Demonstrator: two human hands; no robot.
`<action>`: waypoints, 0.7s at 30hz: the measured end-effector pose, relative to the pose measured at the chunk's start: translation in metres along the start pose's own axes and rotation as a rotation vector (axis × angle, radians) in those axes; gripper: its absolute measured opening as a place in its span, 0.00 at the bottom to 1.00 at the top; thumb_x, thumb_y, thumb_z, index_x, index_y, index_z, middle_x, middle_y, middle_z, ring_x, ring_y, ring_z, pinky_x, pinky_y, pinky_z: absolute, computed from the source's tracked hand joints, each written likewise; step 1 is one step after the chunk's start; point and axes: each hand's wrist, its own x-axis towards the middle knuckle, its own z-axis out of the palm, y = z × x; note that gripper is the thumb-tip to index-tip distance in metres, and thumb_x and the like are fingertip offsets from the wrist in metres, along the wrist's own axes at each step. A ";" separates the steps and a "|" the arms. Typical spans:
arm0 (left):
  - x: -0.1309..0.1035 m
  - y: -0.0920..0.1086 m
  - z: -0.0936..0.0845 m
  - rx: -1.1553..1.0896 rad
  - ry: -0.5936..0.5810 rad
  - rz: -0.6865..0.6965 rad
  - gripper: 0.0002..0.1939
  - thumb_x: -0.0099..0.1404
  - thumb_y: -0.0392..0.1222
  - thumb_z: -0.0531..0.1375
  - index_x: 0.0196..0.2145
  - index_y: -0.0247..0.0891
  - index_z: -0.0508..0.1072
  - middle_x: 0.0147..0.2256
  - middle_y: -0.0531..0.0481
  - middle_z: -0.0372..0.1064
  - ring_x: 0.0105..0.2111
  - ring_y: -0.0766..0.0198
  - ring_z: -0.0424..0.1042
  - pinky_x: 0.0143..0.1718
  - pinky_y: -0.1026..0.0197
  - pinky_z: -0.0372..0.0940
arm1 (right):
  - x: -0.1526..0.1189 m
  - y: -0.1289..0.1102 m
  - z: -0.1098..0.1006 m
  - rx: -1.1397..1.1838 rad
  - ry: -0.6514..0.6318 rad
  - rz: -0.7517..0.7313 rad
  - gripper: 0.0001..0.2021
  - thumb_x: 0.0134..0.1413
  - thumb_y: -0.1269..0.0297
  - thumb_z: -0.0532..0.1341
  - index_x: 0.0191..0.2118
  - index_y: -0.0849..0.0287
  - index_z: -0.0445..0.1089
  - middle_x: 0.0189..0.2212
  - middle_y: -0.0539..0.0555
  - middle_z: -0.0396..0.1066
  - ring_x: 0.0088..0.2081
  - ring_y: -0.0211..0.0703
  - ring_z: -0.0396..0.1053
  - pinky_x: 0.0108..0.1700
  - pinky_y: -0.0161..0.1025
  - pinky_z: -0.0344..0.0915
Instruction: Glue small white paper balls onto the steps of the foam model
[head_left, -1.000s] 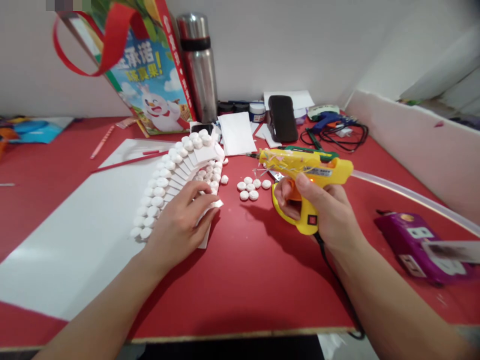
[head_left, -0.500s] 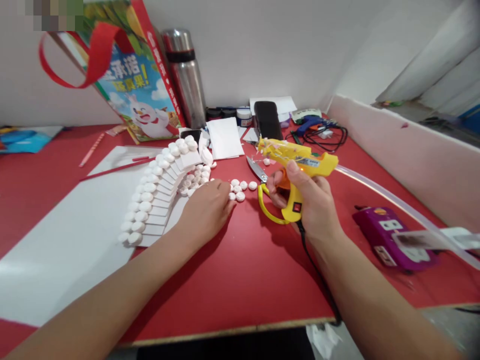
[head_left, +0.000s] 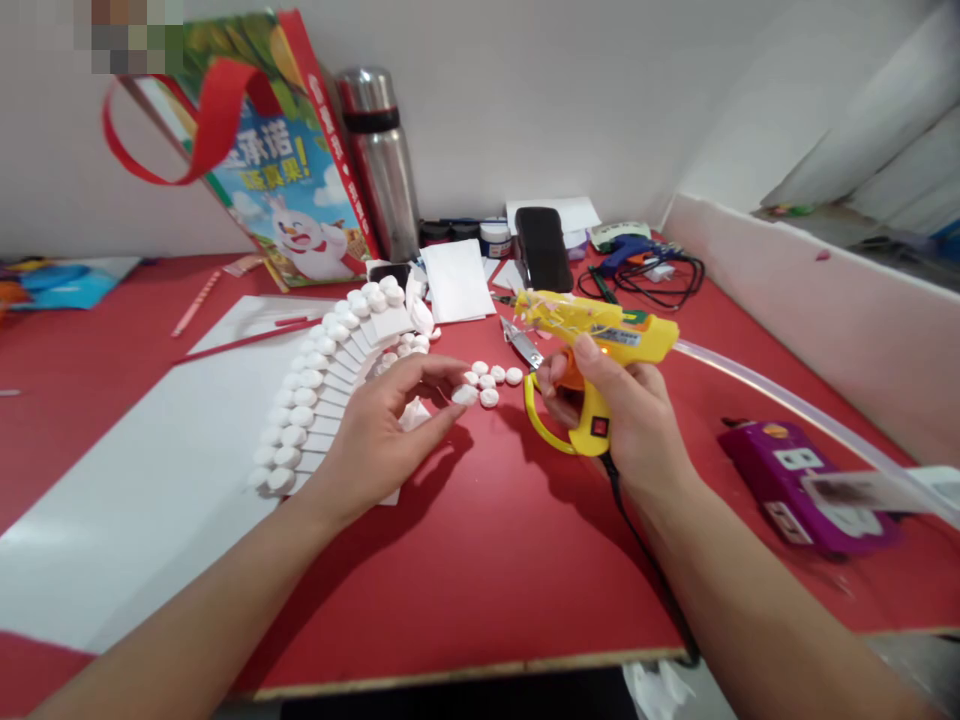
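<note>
My right hand (head_left: 622, 410) is wrapped round a yellow glue gun (head_left: 600, 330), its nozzle pointing left and a clear glue stick coming out of its back. Between the thumb and fingertips of my left hand (head_left: 390, 430) is a white round piece (head_left: 465, 395), slightly tilted. Just beyond it, several similar white pieces (head_left: 489, 382) lie loose on the red table (head_left: 495, 560). Left of my left hand, a curved fan of white strips (head_left: 330, 400) has rows of white round pieces along its outer edge. Yellow-handled scissors (head_left: 525, 345) lie partly hidden behind the glue gun.
A large white sheet (head_left: 150, 480) covers the left side. Along the back stand a colourful box (head_left: 292, 200), a steel flask (head_left: 382, 170), a phone (head_left: 544, 250) and folded white paper (head_left: 457, 280). Tangled cables (head_left: 660, 270) lie behind, and a purple box (head_left: 802, 490) is at the right.
My left hand has drawn back and turned, its thumb now showing, with a white piece between thumb and fingers. The view has shifted slightly; my right hand still holds the glue gun.
</note>
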 end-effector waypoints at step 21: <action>0.007 -0.012 -0.014 -1.105 0.144 -0.572 0.12 0.58 0.29 0.70 0.42 0.34 0.82 0.38 0.48 0.77 0.34 0.71 0.74 0.38 0.71 0.71 | -0.008 0.006 0.003 -0.080 -0.196 0.086 0.14 0.55 0.53 0.70 0.29 0.59 0.77 0.25 0.52 0.69 0.23 0.36 0.62 0.20 0.34 0.54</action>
